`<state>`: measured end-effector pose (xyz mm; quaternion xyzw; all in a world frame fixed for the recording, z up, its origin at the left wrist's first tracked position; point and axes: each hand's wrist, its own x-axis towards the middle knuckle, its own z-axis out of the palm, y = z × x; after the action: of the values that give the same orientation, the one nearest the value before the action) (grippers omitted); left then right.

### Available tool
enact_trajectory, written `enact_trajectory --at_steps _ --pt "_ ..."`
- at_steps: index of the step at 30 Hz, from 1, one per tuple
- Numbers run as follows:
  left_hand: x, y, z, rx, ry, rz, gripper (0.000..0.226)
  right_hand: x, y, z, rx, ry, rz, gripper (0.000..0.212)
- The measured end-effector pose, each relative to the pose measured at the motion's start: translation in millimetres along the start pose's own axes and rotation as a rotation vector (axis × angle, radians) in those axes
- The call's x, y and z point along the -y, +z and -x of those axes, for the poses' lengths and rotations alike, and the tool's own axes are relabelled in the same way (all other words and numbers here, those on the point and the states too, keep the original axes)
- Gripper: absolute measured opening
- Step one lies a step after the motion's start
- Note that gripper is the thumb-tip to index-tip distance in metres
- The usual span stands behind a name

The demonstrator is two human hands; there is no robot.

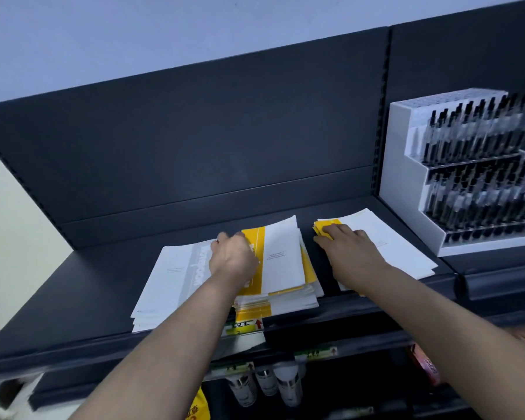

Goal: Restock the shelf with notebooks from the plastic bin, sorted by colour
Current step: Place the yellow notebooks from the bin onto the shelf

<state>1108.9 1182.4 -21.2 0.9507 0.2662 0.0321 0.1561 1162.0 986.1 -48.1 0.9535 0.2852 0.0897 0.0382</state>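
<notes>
Overhead, the dark shelf [97,286] ran across the whole view, and every notebook in sight lay flat on its front half, apparently so the covers could be read and the colours compared. At its right end stood a white stepped pen display [455,180], its tiers packed with dark pens standing upright; it looked to be no part of the job.

Three piles sat side by side. The grey-and-white pile [167,277] lay furthest left. The middle pile [282,262], just beside it, was the tallest and the least settled: yellow and white covers were mixed, with edges fanned out at the front and right. The right pile [388,241] lay a little apart, white on top with yellow corners poking out at its left edge.

The left hand [232,257] rested palm-down on the middle pile, fingers spread over the yellow band, gripping nothing that I could see. The right hand [347,245] pressed flat on the right pile, fingertips on the yellow corners, likely steadying or squaring them. Sorting seemed unfinished.

The plastic bin was out of view.
</notes>
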Motion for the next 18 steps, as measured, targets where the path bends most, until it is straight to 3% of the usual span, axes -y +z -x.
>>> enact_trajectory --at_steps 8,18 --pt "15 -11 42 0.007 0.259 0.011 0.048 28 -14 62 0.052 0.129 0.000 0.053" --pt "42 36 161 0.248 0.618 0.069 0.037 69 -7 241 0.288 0.389 0.001 0.053"
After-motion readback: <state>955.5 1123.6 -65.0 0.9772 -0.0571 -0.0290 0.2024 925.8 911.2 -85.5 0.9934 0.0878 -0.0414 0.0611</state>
